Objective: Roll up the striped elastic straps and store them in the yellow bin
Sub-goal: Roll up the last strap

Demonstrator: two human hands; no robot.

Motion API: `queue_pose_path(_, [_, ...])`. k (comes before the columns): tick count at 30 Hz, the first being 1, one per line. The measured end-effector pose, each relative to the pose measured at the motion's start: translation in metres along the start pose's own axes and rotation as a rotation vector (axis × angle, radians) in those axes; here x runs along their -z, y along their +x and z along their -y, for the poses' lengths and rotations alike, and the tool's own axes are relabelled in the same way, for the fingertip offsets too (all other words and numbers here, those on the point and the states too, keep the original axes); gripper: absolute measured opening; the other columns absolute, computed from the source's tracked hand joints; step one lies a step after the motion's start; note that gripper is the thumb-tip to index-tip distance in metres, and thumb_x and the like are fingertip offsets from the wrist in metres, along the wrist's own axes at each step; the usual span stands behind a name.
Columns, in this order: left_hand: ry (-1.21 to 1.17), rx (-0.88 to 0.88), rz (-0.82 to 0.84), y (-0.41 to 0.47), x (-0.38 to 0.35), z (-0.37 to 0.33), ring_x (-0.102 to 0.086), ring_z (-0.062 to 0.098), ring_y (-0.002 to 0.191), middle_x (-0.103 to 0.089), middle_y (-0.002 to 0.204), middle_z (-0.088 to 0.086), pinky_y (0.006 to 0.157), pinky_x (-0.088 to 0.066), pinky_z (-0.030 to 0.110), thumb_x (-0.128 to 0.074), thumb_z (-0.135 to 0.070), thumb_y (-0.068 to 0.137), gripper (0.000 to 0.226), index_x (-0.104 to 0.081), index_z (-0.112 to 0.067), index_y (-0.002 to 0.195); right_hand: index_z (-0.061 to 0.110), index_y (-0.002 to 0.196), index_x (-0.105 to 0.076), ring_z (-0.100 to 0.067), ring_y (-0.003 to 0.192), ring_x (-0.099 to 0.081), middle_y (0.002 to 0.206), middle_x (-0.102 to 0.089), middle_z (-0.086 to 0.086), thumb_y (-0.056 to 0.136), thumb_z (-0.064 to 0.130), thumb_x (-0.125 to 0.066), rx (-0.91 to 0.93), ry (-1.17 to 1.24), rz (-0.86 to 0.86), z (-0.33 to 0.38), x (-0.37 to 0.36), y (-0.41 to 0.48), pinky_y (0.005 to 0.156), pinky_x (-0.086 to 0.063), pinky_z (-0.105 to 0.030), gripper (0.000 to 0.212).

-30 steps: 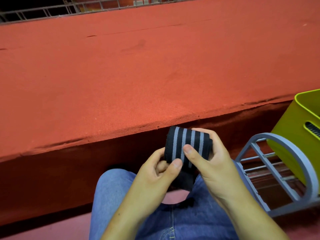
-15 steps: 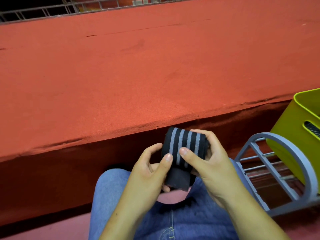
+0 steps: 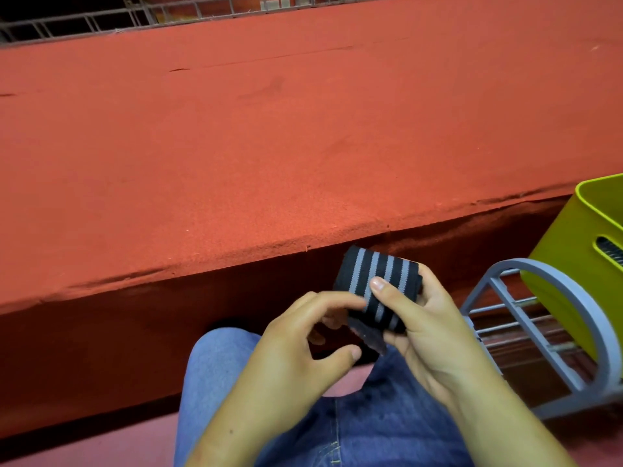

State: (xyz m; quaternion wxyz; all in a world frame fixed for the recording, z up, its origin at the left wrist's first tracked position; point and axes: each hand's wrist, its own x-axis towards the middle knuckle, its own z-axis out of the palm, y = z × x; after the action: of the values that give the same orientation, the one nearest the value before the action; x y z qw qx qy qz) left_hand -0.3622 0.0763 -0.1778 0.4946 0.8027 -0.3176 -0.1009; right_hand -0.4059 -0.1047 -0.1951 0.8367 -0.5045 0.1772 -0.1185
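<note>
A black strap with grey stripes (image 3: 374, 278), rolled into a thick bundle, sits in my right hand (image 3: 421, 328); the thumb presses across its front and the fingers wrap behind it. A short dark end of the strap hangs below the roll. My left hand (image 3: 303, 338) is just left of the roll, fingers curled, with fingertips at the hanging end; whether they pinch it is unclear. The yellow bin (image 3: 573, 264) stands at the right edge, and another striped strap shows through its handle slot.
A wide red felt-covered platform (image 3: 269, 146) fills the view ahead, its front edge just beyond my hands. A grey plastic rack (image 3: 553, 335) with metal rods carries the yellow bin at the right. My jeans-covered legs (image 3: 371, 426) are below. A metal railing (image 3: 168, 15) runs along the top.
My left thumb has come off the roll and the left hand has dropped slightly toward the hanging end. The right hand keeps holding the roll, now tilted a little more.
</note>
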Motion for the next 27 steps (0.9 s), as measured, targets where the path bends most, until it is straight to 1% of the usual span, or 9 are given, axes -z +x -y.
queue_pose_path(3, [0.041, -0.044, -0.05, 0.002, -0.002, 0.002, -0.064, 0.011, 0.096, -0.065, 0.098, -0.016, 0.079, -0.043, 0.012, -0.085, -0.021, 0.08, 0.028, -0.075, -0.039, 0.1, 0.008, 0.123, -0.061, -0.03, 0.095, -0.08, 0.107, -0.08, -0.013, 0.079, 0.019, -0.075, -0.024, -0.006, 0.005, -0.001, -0.001, 0.0, 0.069, -0.066, -0.044, 0.048])
queue_pose_path(5, [0.048, -0.052, -0.083, 0.003, -0.002, 0.002, -0.064, 0.012, 0.089, -0.066, 0.091, -0.014, 0.075, -0.042, 0.012, -0.087, -0.025, 0.08, 0.019, -0.078, -0.036, 0.092, 0.008, 0.124, -0.061, -0.031, 0.095, -0.08, 0.108, -0.08, -0.014, 0.078, 0.02, -0.076, -0.042, -0.009, 0.013, -0.001, -0.001, 0.0, 0.072, -0.066, -0.047, 0.049])
queue_pose_path(10, [0.009, -0.042, -0.156, 0.004, -0.001, -0.004, -0.061, 0.012, 0.079, -0.061, 0.083, -0.009, 0.07, -0.043, 0.011, -0.087, -0.021, 0.08, 0.017, -0.08, -0.036, 0.083, 0.01, 0.124, -0.061, -0.03, 0.093, -0.08, 0.108, -0.08, -0.014, 0.091, 0.014, -0.073, -0.088, -0.041, 0.045, -0.003, -0.004, -0.001, 0.068, -0.064, -0.039, 0.035])
queue_pose_path(14, [0.01, -0.043, -0.272, 0.003, -0.005, -0.004, -0.062, 0.014, 0.079, -0.06, 0.083, -0.008, 0.069, -0.044, 0.013, -0.087, -0.019, 0.081, 0.021, -0.079, -0.038, 0.084, 0.011, 0.124, -0.061, -0.03, 0.1, -0.079, 0.11, -0.079, -0.014, 0.095, 0.011, -0.071, -0.117, -0.081, 0.085, -0.004, -0.01, -0.003, 0.075, -0.065, -0.045, 0.031])
queue_pose_path(18, [0.014, -0.046, -0.35, 0.003, -0.01, -0.003, -0.061, 0.016, 0.081, -0.06, 0.083, -0.007, 0.069, -0.043, 0.013, -0.086, -0.019, 0.081, 0.021, -0.078, -0.039, 0.084, 0.013, 0.124, -0.059, -0.027, 0.101, -0.079, 0.112, -0.079, -0.012, 0.096, 0.013, -0.069, -0.1, -0.088, 0.113, -0.003, -0.013, -0.004, 0.076, -0.064, -0.044, 0.029])
queue_pose_path(21, [0.011, -0.034, -0.381, 0.004, -0.012, -0.004, -0.061, 0.017, 0.081, -0.06, 0.084, -0.008, 0.069, -0.044, 0.014, -0.086, -0.02, 0.081, 0.022, -0.076, -0.039, 0.084, 0.012, 0.125, -0.059, -0.024, 0.102, -0.079, 0.112, -0.079, -0.01, 0.09, 0.029, -0.07, -0.076, -0.072, 0.141, -0.001, -0.014, -0.005, 0.08, -0.065, -0.045, 0.04])
queue_pose_path(23, [0.015, -0.025, -0.395, 0.005, -0.012, -0.005, -0.061, 0.016, 0.081, -0.061, 0.085, -0.01, 0.069, -0.044, 0.014, -0.087, -0.019, 0.08, 0.023, -0.076, -0.039, 0.083, 0.013, 0.126, -0.059, -0.024, 0.105, -0.078, 0.114, -0.079, -0.01, 0.085, 0.039, -0.078, -0.076, -0.061, 0.16, -0.002, -0.014, -0.005, 0.083, -0.065, -0.046, 0.052])
queue_pose_path(25, [-0.013, -0.006, -0.405, 0.006, -0.01, -0.006, -0.061, 0.015, 0.08, -0.063, 0.086, -0.009, 0.069, -0.045, 0.016, -0.087, -0.019, 0.079, 0.024, -0.075, -0.038, 0.086, 0.016, 0.126, -0.06, -0.025, 0.11, -0.076, 0.119, -0.078, -0.011, 0.079, 0.04, -0.092, -0.061, -0.097, 0.166, -0.005, -0.012, -0.004, 0.088, -0.064, -0.047, 0.062])
queue_pose_path(27, [-0.073, 0.036, -0.408, 0.006, -0.008, -0.006, -0.06, 0.012, 0.077, -0.063, 0.085, -0.008, 0.069, -0.048, 0.019, -0.087, -0.02, 0.078, 0.027, -0.072, -0.039, 0.09, 0.021, 0.126, -0.061, -0.027, 0.114, -0.075, 0.12, -0.077, -0.011, 0.069, 0.038, -0.093, -0.018, -0.167, 0.154, -0.008, -0.009, -0.002, 0.095, -0.062, -0.051, 0.067])
